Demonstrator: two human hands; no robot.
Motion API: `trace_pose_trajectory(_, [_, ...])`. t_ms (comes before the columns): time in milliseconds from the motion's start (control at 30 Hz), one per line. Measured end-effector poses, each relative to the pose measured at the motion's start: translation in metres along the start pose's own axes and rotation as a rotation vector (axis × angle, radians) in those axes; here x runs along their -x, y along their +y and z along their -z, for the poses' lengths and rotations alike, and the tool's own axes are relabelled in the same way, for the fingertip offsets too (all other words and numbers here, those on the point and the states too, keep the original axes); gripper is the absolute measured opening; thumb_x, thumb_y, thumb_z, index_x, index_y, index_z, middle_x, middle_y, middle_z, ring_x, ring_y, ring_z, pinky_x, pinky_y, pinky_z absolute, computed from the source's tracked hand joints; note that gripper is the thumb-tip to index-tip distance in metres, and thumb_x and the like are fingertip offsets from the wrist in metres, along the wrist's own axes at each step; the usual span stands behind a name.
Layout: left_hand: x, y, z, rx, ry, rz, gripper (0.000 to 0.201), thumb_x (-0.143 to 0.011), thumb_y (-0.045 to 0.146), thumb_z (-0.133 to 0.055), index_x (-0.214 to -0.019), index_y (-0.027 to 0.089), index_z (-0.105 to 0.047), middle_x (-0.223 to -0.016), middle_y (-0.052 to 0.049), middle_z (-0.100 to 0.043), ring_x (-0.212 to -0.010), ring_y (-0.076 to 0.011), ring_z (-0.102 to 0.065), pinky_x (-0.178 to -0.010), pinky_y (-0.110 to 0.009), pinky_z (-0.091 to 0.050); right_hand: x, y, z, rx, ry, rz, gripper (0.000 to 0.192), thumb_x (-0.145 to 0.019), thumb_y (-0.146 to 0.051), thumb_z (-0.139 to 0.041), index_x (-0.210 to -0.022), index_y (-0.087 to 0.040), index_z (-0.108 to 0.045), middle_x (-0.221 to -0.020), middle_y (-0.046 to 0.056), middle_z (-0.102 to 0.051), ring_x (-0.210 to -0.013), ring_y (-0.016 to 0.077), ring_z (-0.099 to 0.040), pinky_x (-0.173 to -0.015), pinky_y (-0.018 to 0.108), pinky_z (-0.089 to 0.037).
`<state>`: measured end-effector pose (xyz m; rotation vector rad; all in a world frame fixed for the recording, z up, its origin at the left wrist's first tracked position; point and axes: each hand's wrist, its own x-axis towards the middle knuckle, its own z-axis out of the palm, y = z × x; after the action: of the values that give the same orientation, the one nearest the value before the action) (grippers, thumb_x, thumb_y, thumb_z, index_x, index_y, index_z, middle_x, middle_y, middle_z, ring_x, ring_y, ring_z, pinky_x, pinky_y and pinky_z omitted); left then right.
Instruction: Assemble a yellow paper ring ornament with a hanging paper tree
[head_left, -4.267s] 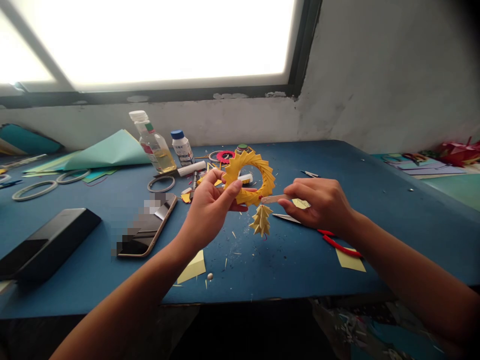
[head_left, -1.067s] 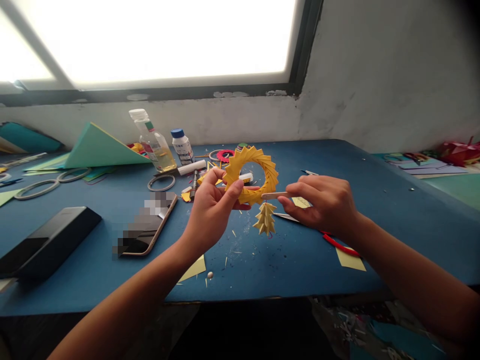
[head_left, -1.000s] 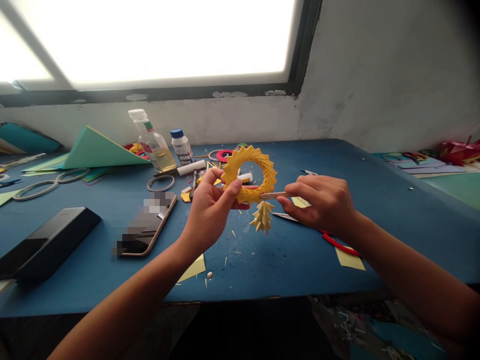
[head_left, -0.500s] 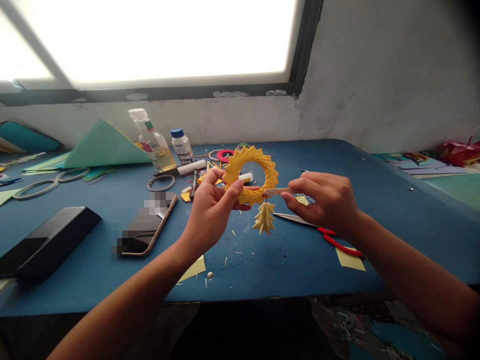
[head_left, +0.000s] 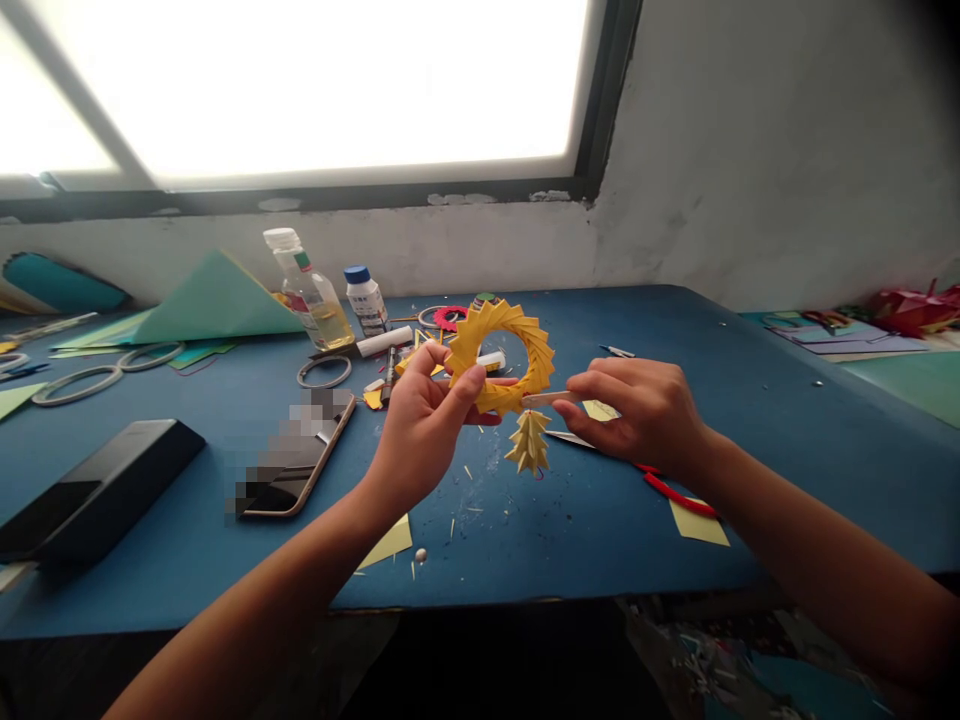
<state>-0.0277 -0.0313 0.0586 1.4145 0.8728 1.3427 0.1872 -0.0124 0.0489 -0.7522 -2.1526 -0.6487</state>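
Observation:
My left hand (head_left: 431,410) grips the left side of a yellow folded-paper ring (head_left: 538,345), its thumb in front, holding it upright above the table. From the ring's lower edge hangs a pale yellow pleated paper ornament (head_left: 529,445) shaped like a small tree. Between thumb and fingers, my right hand (head_left: 637,405) pinches a thin flat wooden stick (head_left: 551,398). The stick's tip meets the bottom of the ring just above the ornament. Below the right hand lie red-handled scissors (head_left: 681,494), partly hidden by it.
On the blue table (head_left: 510,560) a phone (head_left: 304,465) and a black box-shaped device (head_left: 105,485) lie left. Behind stand a clear bottle (head_left: 319,310) and a blue-capped bottle (head_left: 365,300). Grey rings (head_left: 324,372), yellow paper (head_left: 697,522) and green sheets (head_left: 217,300) lie around.
My right hand has shifted slightly left and down with the stick, whose tip has moved a little along the ring's lower edge. The ring stays in my left hand.

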Motion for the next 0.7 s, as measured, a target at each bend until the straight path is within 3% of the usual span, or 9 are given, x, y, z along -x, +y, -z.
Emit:
trace_pose_trajectory(300, [0.0007,0.0,-0.0003,-0.012,0.014,0.008,0.023,-0.084,0.032,-0.058,-0.091,0.021,-0.039,-0.083,-0.001,-0.071,-0.075,-0.0164,-0.071,-0.058,-0.022,-0.061,-0.0002,0.0056,0.0037,-0.044,0.012,-0.139,0.025,-0.087,-0.036,-0.053,-0.067,-0.021,-0.058,-0.057,-0.001,-0.061,-0.049,0.0105,-0.051,-0.049,0.024,-0.038])
trace_pose_trajectory(533, [0.0008,0.0002,-0.0015,0.001,-0.021,0.004,0.023,-0.086,0.031,-0.056,-0.09,0.022,-0.035,-0.076,0.001,-0.071,-0.073,-0.0162,-0.072,-0.059,-0.023,-0.062,0.0001,-0.0012,0.0001,-0.055,0.015,-0.04,0.021,-0.085,-0.033,-0.058,-0.069,-0.019,-0.059,-0.056,-0.002,-0.059,-0.049,0.0097,-0.05,-0.05,0.023,-0.037])
trace_pose_trajectory(700, [0.0006,0.0007,-0.0017,-0.01,-0.018,0.015,0.023,-0.085,0.031,-0.057,-0.088,0.022,-0.035,-0.077,0.0,-0.071,-0.074,-0.0168,-0.072,-0.058,-0.022,-0.061,0.0002,0.0015,-0.0008,0.004,0.02,-0.077,0.022,-0.085,-0.034,-0.057,-0.069,-0.019,-0.06,-0.056,-0.002,-0.06,-0.048,0.009,-0.049,-0.049,0.023,-0.035])
